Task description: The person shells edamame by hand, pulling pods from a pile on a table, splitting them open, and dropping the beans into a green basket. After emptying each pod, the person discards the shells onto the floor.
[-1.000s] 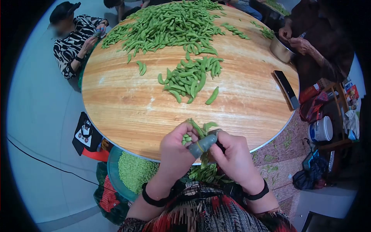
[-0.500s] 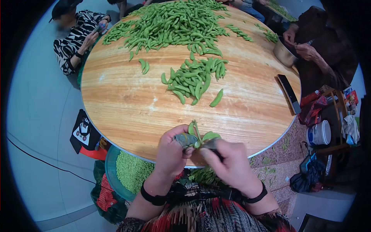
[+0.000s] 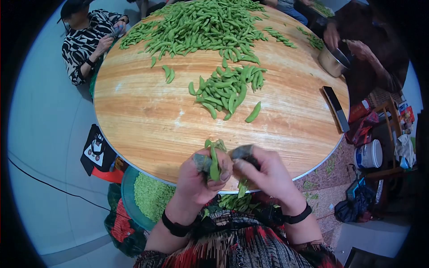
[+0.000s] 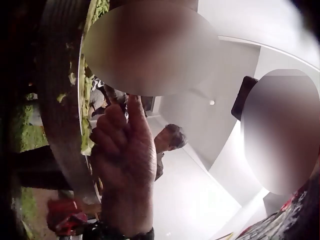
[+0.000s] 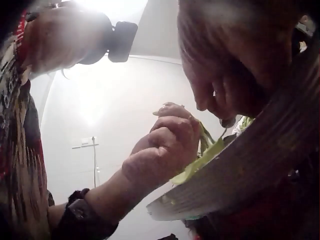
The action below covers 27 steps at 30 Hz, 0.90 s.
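Note:
Green bean pods point(image 3: 215, 166) stand upright in the grip of my left hand point(image 3: 194, 185), over the table's near edge. A grey-green cover with a yellow band wraps the thumb. Just to the right is my right hand point(image 3: 270, 174), bent at the fingers, with a dark grey cover on the forefinger; whether anything sits between its fingertips I cannot tell. Below its thumb hangs a green pod point(image 3: 242, 188). In the right wrist view, the left hand point(image 5: 162, 145) is curled around pods point(image 5: 200, 162). Beyond the hands lies a small heap of pods point(image 3: 223, 91).
A large pod pile point(image 3: 203, 29) covers the far side of the round wooden table point(image 3: 147, 111). A phone-like black slab point(image 3: 335, 109) lies at the right edge. Below left stands a basin point(image 3: 128, 192) of shelled beans. Two people sit opposite, one beside a metal pot point(image 3: 333, 64).
The right hand has pulled away from the left hand's pods, and a pod now hangs below it. The left hand has turned its pods upright. The person at the pot has shifted their hands.

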### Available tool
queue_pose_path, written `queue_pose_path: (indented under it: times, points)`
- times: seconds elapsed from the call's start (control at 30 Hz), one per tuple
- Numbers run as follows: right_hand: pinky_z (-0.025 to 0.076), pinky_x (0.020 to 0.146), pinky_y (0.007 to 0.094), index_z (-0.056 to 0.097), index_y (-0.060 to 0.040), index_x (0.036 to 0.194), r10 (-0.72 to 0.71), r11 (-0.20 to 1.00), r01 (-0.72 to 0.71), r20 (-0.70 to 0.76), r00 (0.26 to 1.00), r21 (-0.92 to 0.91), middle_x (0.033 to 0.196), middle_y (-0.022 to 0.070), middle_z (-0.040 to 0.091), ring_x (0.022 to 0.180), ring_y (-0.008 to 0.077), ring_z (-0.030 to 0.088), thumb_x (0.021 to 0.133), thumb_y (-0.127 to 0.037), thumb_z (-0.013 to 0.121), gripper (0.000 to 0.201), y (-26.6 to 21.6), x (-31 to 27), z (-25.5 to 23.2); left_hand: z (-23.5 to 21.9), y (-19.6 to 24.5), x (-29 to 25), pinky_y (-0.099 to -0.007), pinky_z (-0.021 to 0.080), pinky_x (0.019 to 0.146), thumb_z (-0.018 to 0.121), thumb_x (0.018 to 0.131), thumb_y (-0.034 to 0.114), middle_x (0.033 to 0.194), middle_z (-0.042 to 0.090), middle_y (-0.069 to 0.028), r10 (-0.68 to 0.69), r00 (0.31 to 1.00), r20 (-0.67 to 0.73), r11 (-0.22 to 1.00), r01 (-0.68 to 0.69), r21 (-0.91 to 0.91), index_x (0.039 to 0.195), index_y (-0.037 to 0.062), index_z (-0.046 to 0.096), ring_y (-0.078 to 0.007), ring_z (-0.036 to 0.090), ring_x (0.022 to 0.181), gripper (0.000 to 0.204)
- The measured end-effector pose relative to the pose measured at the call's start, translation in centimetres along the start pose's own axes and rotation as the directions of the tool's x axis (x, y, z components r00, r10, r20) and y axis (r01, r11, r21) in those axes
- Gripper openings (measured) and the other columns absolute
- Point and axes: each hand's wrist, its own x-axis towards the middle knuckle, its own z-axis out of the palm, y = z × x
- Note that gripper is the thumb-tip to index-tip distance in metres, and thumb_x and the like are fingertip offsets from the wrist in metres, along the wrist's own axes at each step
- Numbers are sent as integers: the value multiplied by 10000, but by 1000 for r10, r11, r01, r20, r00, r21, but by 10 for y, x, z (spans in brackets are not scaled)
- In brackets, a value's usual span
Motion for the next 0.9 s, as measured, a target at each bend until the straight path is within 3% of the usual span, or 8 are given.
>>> queue_pose_path:
  times: [0.2, 0.27, 0.4, 0.47, 0.6, 0.63, 0.77, 0.9]
  points:
    - [458, 528, 317, 561, 0, 815, -211, 876, 186, -7, 978, -445, 635, 169, 569, 544, 251, 584, 807, -147, 614, 157, -2, 5, 21, 5, -7, 2, -167, 297, 366, 387, 894, 223, 704, 499, -139, 48, 986, 160, 977, -13, -213, 791, -31, 498, -90, 391, 462, 295]
    - [438, 504, 274, 572, -3, 832, 41, 999, -41, -13, 999, -35, 616, 120, 576, 517, 160, 562, 817, -123, 592, 123, -5, 3, 18, 6, -2, -4, -157, 297, 382, 391, 896, 188, 710, 506, -124, 114, 993, 25, 982, -109, -153, 876, -47, 532, -90, 386, 468, 274]
    - [320, 423, 181, 596, -2, 935, 186, 806, -187, 60, 981, 562, 608, -26, 510, 454, 30, 404, 875, -116, 531, 144, -6, -3, 3, 3, 11, -9, -147, 299, 402, 405, 893, 139, 752, 541, -101, 174, 949, -263, 984, -181, 0, 1029, -58, 550, -83, 401, 486, 280]
    - [290, 418, 176, 588, -6, 954, 182, 716, -255, 178, 967, 650, 597, -29, 487, 449, 27, 372, 885, -122, 518, 152, -12, -8, -1, 2, 2, -17, -150, 284, 411, 440, 888, 101, 805, 573, -72, 53, 977, -206, 964, 3, 265, 1151, -54, 524, -70, 422, 528, 317]
    - [246, 419, 167, 563, -22, 972, 144, 471, -488, 482, 864, 735, 582, -33, 445, 453, 29, 333, 926, -153, 467, 169, -10, -13, -4, 21, -8, -17, -216, 497, 638, 633, 767, 34, 855, 597, -60, 11, 974, -225, 991, 19, 131, 1153, -42, 535, -105, 575, 739, 406]
    - [246, 419, 167, 563, -22, 972, 145, 473, -492, 485, 862, 731, 582, -33, 445, 453, 29, 333, 926, -153, 467, 169, -13, -15, -2, 10, -7, -18, -281, 511, 780, 701, 693, 24, 891, 605, -58, -19, 986, -168, 994, 36, 101, 1098, -28, 559, -140, 601, 816, 433]
    - [254, 424, 176, 522, -35, 890, 189, 720, -386, 373, 909, 577, 590, -34, 430, 472, 31, 337, 955, -205, 427, 205, -30, -24, 8, 8, -14, -20, -279, 509, 757, 689, 699, 15, 897, 605, -48, 164, 981, -103, 984, -155, 88, 993, -6, 576, -137, 595, 816, 315]
    - [268, 430, 181, 485, -49, 845, 180, 789, -326, 312, 933, 520, 611, -34, 437, 487, 33, 336, 969, -228, 396, 236, -30, -31, 12, 13, -23, -16, -159, 400, 532, 566, 790, -16, 927, 589, -66, 392, 891, -229, 892, -308, 329, 950, 26, 568, -95, 568, 718, 165]
